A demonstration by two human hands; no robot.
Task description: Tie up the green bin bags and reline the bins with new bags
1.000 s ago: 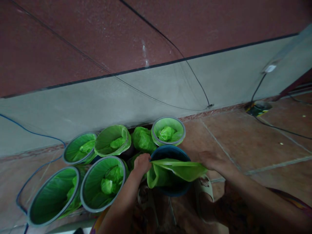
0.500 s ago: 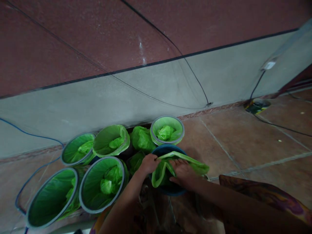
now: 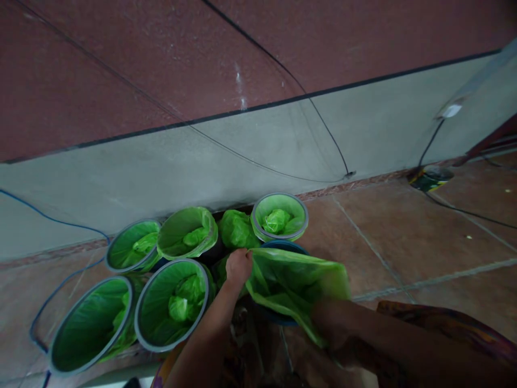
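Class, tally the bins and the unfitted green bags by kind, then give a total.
Grey-ringed bins, green-lined: 4
Ringless bin, liner folded over its rim: 1
Dark blue bin: 1
Green bag spread over it, in the left hand grip: 1
Bunched green bag, anything beneath hidden: 1
Total: 8
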